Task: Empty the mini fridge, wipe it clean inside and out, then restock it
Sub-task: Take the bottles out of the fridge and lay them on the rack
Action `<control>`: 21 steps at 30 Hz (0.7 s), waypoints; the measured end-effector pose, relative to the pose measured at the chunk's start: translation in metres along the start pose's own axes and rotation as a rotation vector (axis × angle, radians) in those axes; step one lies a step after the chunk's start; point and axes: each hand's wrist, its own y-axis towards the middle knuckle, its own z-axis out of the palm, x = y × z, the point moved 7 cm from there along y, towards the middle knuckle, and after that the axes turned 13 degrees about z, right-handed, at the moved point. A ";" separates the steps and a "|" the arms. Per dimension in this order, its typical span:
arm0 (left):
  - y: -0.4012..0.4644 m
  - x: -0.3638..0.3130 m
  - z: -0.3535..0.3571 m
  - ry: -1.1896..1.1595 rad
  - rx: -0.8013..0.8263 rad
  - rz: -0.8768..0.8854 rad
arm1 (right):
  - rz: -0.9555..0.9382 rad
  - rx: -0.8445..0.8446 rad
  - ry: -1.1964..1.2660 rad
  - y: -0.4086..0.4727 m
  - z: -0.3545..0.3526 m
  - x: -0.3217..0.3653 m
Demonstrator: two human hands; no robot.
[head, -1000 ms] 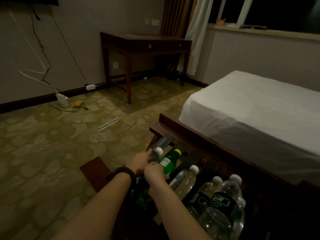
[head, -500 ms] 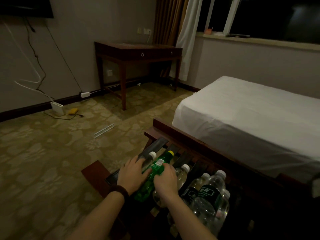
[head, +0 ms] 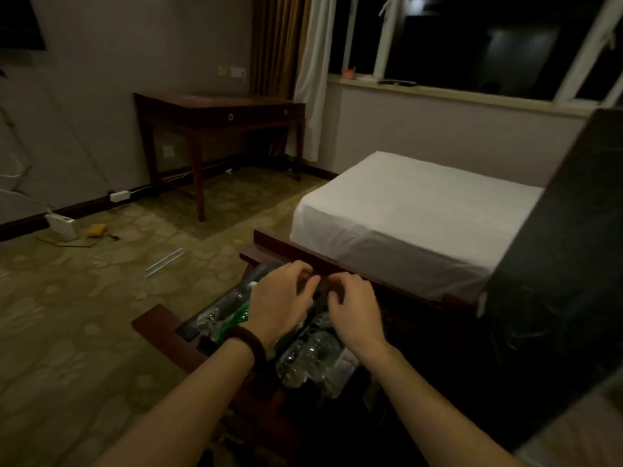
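Dim hotel room, patterned carpet; head view shows a dark slatted wooden rack [head: 259,246] at the bed's foot. My left hand [head: 279,298] and right hand [head: 354,308] hover near its far edge, fingers loosely curled, gripping nothing I can tell. Clear plastic water bottles [head: 310,362] and a green plastic bottle [head: 236,320] lie loose beneath; a careless nudge could roll them off the near edge, I judge.

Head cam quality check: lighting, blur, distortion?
Head view: dim, warm, noisy; window black. Bed sheet is the brightest patch. Bottles under the left hand and right hand are smeared, labels unreadable. Wide-angle bends the window frame; a dark blurred panel blocks the right edge.
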 end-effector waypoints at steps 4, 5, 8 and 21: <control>-0.009 -0.103 -0.013 -0.109 -0.135 0.247 | -0.093 -0.264 -0.044 -0.053 -0.091 -0.030; -0.011 -0.130 -0.012 -0.145 -0.148 0.298 | -0.076 -0.296 -0.067 -0.068 -0.111 -0.042; -0.018 -0.204 -0.005 -0.255 -0.208 0.402 | -0.046 -0.418 -0.089 -0.105 -0.170 -0.078; 0.012 -0.460 0.075 -0.695 -0.027 0.389 | 0.319 -0.825 -0.034 -0.160 -0.390 -0.233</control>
